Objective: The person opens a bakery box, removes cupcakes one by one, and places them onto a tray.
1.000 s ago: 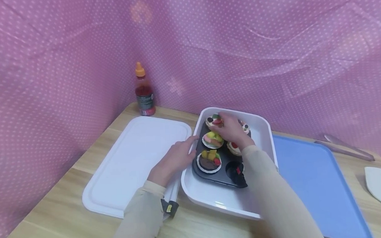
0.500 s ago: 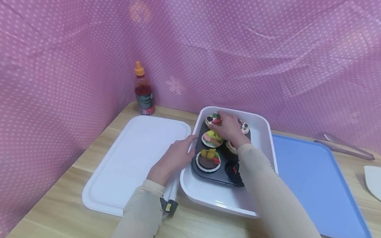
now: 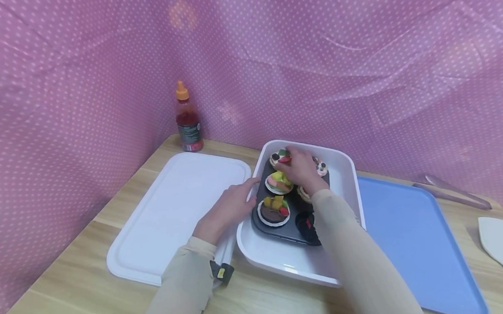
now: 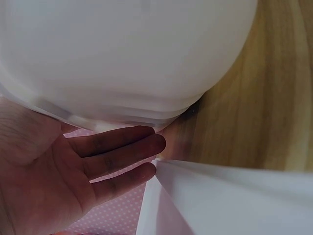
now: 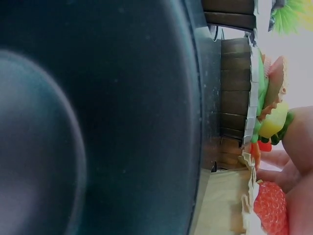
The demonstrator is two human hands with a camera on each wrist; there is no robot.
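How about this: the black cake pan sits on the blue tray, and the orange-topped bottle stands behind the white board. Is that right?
Not quite. The head view shows the black cake pan sitting in the white tray, not on the blue tray. The orange-topped bottle does stand behind the white board.

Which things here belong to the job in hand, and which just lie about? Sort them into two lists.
Apparently in the job:
right hand, at the fruit-topped tarts;
dark rectangular muffin pan holding them;
deep white rectangular tray under it;
left hand, beside the tray.

Apparently just lying about:
red bottle with orange cap;
white rectangular board;
flat blue tray;
silvery tongs;
white broad-bladed spatula.
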